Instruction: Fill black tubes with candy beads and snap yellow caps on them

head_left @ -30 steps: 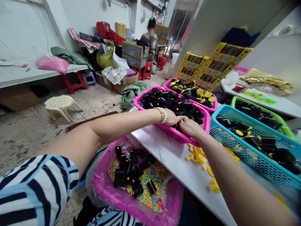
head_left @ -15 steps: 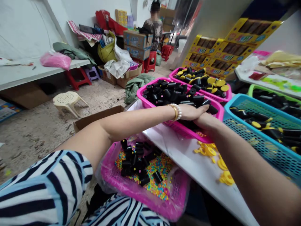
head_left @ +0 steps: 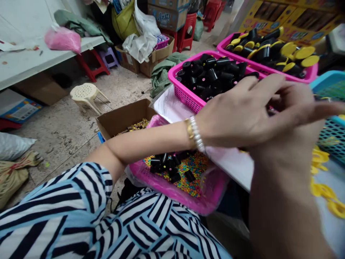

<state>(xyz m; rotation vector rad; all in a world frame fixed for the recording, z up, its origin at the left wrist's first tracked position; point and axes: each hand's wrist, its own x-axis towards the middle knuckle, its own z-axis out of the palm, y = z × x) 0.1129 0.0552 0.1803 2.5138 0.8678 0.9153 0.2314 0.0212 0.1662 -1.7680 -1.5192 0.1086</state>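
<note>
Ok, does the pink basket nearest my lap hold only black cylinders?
No, that pink basket also holds many small multicolored balls around the black cylinders.

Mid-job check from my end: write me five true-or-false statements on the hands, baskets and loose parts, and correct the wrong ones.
1. The beaded bracelet is on the right wrist. False: it is on the left.
2. In this view, the left hand overlaps the right hand. True.
3. The near magenta basket holds black cylinders and small multicoloured beads. True.
4. The loose yellow pieces lie on the floor. False: they are on the white table.
5. The cream stool is stacked upside down on a cardboard box. False: it stands upright on the floor.
</note>
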